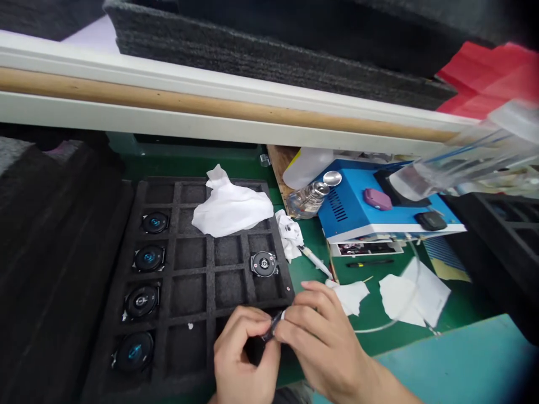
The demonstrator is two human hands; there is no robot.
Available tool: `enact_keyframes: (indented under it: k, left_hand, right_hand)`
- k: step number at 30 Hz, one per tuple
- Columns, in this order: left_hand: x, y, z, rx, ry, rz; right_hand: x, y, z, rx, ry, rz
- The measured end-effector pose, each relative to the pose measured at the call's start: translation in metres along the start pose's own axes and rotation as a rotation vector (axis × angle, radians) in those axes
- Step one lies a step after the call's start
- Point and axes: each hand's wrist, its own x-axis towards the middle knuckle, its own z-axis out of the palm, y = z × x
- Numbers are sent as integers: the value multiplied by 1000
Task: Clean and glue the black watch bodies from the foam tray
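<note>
Near the bottom centre, my left hand (246, 356) pinches a small dark part (273, 325) between thumb and fingers. My right hand (320, 336) grips the same part from the other side, its fingers bent over a small whitish edge. Both hands are over the lower right corner of a black foam tray (168, 280). Several round black watch-like pieces (142, 301) lie in the tray's left column, some with blue marks. Another round piece (264, 264) sits in a right-hand compartment. The held part is mostly hidden by my fingers.
A white cloth (231, 207) covers the tray's upper compartments. Right of the tray are a syringe (315, 261), a glass bottle (307, 200), a blue machine (353, 202) and white wipes (415, 292). A white shelf edge (210, 112) crosses above. Stacked dark foam (54, 252) stands left.
</note>
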Motion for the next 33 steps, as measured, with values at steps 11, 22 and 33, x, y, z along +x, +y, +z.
enact_keyframes:
  k: [11, 22, 33]
  left_hand:
    - [0, 0, 2, 49, -29, -36]
    - [-9, -3, 5, 28, -23, -17]
    - [-11, -2, 6, 18, 5, 24]
  right_hand:
    - [2, 2, -6, -2, -57, 39]
    - [-12, -5, -11, -125, -14, 30]
    - [-16, -7, -7, -243, 67, 0]
